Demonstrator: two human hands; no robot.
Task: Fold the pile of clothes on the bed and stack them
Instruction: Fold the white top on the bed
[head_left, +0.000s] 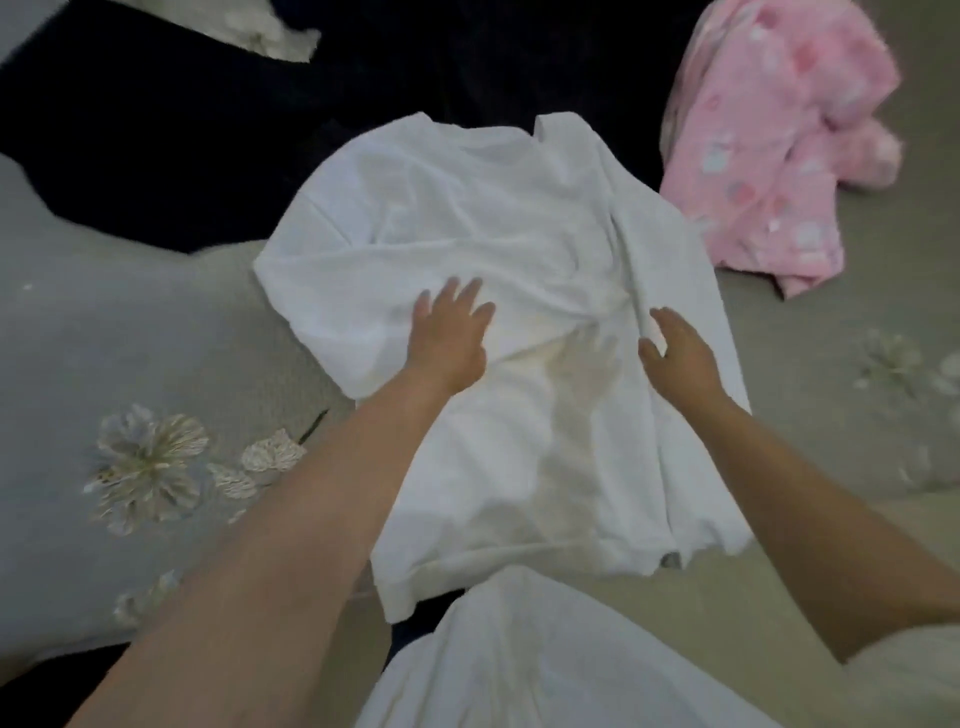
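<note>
Our left hand (451, 332) is spread flat, fingers fanned, palm down on the white T-shirt (498, 291) near its middle-left, pressing the fabric. Our right hand (675, 351) is open too, fingers loosely curved, thumb out, resting on or just over the shirt's right side next to a long vertical crease; we can't tell if the palm fully touches. Neither hand pinches anything. Both forearms are bare.

The white T-shirt lies spread on the bed in front of us, collar at the far end, hem toward us, wrinkled across the chest. Its left sleeve lies out to the side; its right edge looks folded in along the crease.

Counts: two hands; one white T-shirt under them; one pink patterned garment (774, 140) crumpled at far right, apart from the shirt; one dark navy cloth (171, 140) spread behind and to the left of the shirt, the shirt's top edge overlapping it; one small pale cloth piece (270, 31) at top left on the dark cloth, blurred. White fabric at the bottom edge (545, 660) seems to be our own clothing, not sure.

The surface is a grey-green bedspread (104, 332) with embroidered flowers (148, 465) at left, fainter ones at right. Light is dim, and no more of the room shows.
</note>
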